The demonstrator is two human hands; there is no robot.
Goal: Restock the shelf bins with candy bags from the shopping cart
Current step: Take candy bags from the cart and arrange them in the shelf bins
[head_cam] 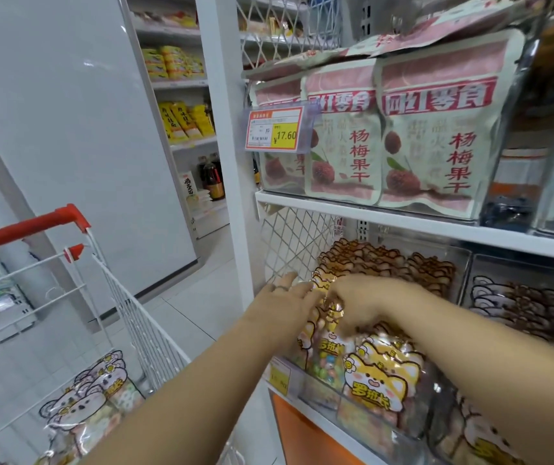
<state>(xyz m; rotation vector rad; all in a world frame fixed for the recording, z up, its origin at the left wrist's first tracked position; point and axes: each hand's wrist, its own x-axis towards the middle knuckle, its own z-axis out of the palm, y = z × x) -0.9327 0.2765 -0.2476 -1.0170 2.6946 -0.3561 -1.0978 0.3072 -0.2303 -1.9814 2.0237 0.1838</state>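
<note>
Left hand (287,295) grip spread flat on candy bag (327,350), right hand (364,302) grip pinching its top

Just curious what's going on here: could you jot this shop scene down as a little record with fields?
Bin: clear plastic shelf bin, holding yellow cat-print candy bags
Left hand: straight fingers against those bags
Right hand: fingers curled on one bag's top
Cart: white wire shopping cart, red handle, bear-print candy bags inside
Shelf above: pink dried-fruit pouches

A shop: price tag (274,128), stocked shelves (403,219), shopping cart (111,297).
</note>
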